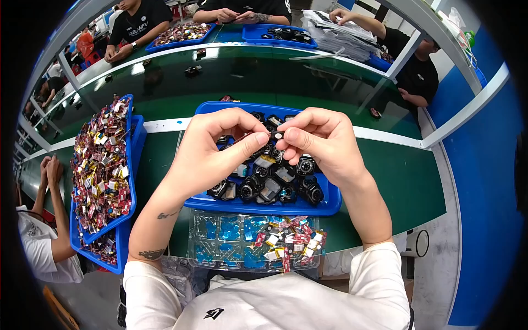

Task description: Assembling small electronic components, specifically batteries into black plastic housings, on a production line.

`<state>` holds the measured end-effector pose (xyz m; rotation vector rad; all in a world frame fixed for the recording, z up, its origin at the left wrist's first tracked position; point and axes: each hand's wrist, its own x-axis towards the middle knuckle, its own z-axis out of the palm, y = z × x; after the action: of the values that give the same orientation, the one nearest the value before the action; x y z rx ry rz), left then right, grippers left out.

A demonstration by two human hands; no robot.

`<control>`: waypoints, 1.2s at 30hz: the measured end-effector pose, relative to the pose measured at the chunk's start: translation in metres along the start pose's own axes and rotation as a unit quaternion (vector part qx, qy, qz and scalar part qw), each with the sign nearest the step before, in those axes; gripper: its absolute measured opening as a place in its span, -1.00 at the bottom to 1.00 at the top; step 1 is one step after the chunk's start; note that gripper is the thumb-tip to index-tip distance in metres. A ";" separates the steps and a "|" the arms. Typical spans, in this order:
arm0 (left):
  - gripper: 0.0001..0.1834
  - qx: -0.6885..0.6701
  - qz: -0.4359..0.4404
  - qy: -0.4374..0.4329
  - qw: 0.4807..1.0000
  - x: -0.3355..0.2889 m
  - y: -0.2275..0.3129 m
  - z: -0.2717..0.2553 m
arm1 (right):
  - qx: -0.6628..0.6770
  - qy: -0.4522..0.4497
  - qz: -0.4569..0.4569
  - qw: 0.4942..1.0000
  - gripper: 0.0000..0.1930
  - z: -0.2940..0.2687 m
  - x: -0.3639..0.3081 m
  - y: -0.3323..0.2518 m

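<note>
The left hand (217, 144) and right hand (328, 144) pinch a small, pale-spotted black part (277, 135) between fingertips, just above the frame's centre; light, even pressure, low over the rectangular blue plastic tray (330, 196), should suit.

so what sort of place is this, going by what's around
Probably a small-electronics assembly workshop: a blue tray holds black watch-like cases, another tray at left is heaped with small circuit boards, and other people sit or stand along a long green work surface.
</note>
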<state>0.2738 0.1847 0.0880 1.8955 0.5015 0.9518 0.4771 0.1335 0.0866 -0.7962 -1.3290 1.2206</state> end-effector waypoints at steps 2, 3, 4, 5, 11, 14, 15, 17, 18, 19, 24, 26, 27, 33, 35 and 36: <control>-0.90 -0.020 -0.004 -0.001 1.000 0.000 0.000 0.000 | 0.061 -0.015 0.044 0.997 -0.86 -0.002 -0.001 0.000; -0.90 -0.030 -0.009 0.002 0.999 -0.001 -0.002 0.001 | 0.061 -0.014 0.044 0.997 -0.86 -0.001 -0.002 0.001; -0.90 -0.041 -0.014 0.005 0.999 -0.001 -0.003 0.002 | 0.052 -0.016 0.043 0.998 -0.85 0.000 -0.002 0.002; -0.90 -0.041 -0.014 0.005 0.999 -0.001 -0.003 0.002 | 0.044 -0.017 0.043 0.998 -0.83 0.001 -0.002 0.003; -0.91 -0.051 -0.019 -0.006 0.998 -0.001 -0.004 0.003 | 0.030 -0.041 0.066 0.997 -0.80 0.006 -0.003 0.006; -0.90 -0.014 -0.004 -0.035 0.999 -0.001 -0.003 0.002 | 0.011 -0.021 0.056 0.998 -0.80 0.002 -0.001 0.006; -0.90 -0.036 -0.004 -0.031 0.999 -0.002 -0.003 0.002 | 0.024 -0.002 0.047 0.999 -0.81 0.000 0.001 0.006; -0.89 -0.064 0.004 -0.004 0.998 -0.001 0.000 0.000 | -0.044 -0.004 0.002 0.999 -0.87 0.000 0.003 0.008; -0.87 -0.072 0.029 0.039 0.996 0.000 0.000 0.001 | -0.093 -0.013 -0.022 0.995 -0.89 0.001 0.003 0.010; -0.87 -0.085 0.024 0.055 0.995 0.001 -0.001 -0.001 | -0.157 -0.101 -0.062 0.981 -0.90 0.000 0.004 0.010; -0.86 -0.043 0.013 0.088 0.995 0.001 -0.003 -0.011 | -0.331 -0.365 -0.058 0.868 -0.86 0.011 0.000 0.025; -0.86 -0.048 -0.007 0.077 0.996 0.000 0.000 -0.008 | -0.368 -0.359 -0.064 0.856 -0.74 0.016 -0.004 0.029; -0.86 -0.046 -0.004 0.075 0.996 0.000 0.000 -0.006 | -0.425 -0.329 -0.083 0.839 -0.69 0.017 -0.004 0.032; -0.91 -0.019 -0.043 0.016 0.999 0.000 0.001 -0.010 | -0.543 -0.307 -0.131 0.770 -0.75 0.017 -0.004 0.053; -0.93 -0.039 -0.046 0.024 0.998 0.000 0.001 -0.011 | -0.539 -0.278 -0.118 0.786 -0.79 0.019 -0.002 0.051; -0.93 -0.039 -0.046 0.024 0.998 0.000 0.001 -0.011 | -0.534 -0.248 -0.104 0.801 -0.82 0.020 0.000 0.049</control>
<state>0.2652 0.1902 0.0915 1.7683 0.5674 0.9452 0.4484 0.1411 0.0424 -1.0702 -2.5421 0.3945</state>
